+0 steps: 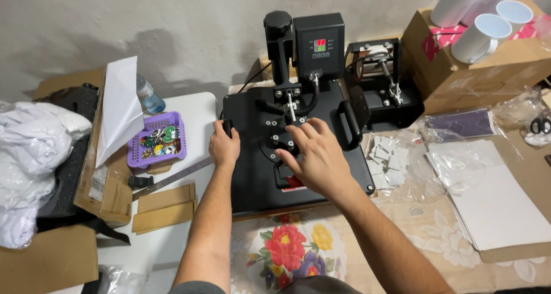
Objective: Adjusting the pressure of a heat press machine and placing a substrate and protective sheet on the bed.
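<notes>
A black heat press [252,173] sits in the middle of the table, its flat top plate closed. My left hand [223,146] is shut around a black knob-like handle on the plate's left edge. Spread flat, my right hand [314,152] rests on the centre of the top plate, over the mounting bracket. Behind the plate rises the press's control box [319,45] with a small lit display, and a black lever handle [279,41] stands upright beside it.
A purple basket of round badges [156,139] is at left, beside cardboard boxes, folded white cloth [34,150] and a metal ruler. A mug press [381,79] stands at back right. White mugs [479,13] top a carton. White sheets [493,202] and scissors lie at right.
</notes>
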